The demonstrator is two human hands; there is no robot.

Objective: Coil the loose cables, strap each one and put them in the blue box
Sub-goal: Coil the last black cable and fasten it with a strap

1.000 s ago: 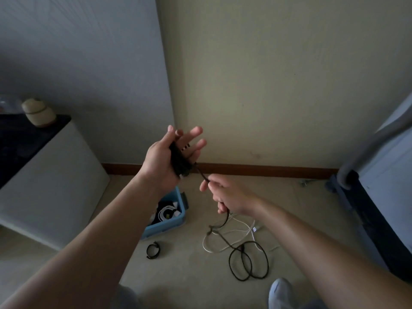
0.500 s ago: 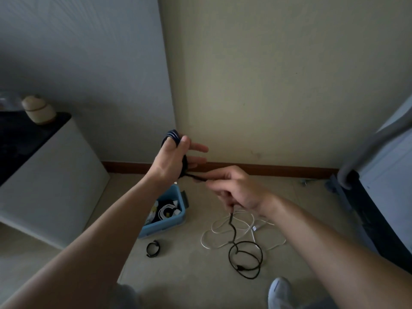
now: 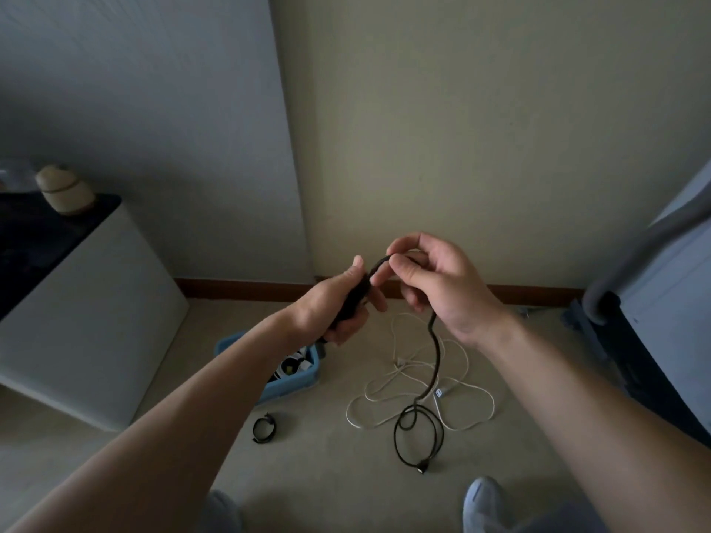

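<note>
The floor [image 3: 327, 478] carries the blue box [image 3: 296, 384] at near left, handy for finished coils. The white cable [image 3: 467, 365] sprawls to its right, uncoiled. The black cable [image 3: 438, 355] hangs slack (feeding the winding): the left hand [image 3: 331, 309] grips the bundle and the right hand [image 3: 438, 286] pinches the next turn. A strap [image 3: 263, 432] lies by the box.

— What do we hold?
— Our left hand [image 3: 338, 307] grips the coiled black cable [image 3: 437, 352]; our right hand [image 3: 438, 280] pinches the strand just above.
— And below us?
— Its tail loops on the floor by a white cable [image 3: 466, 365], near the blue box [image 3: 296, 384].
</note>
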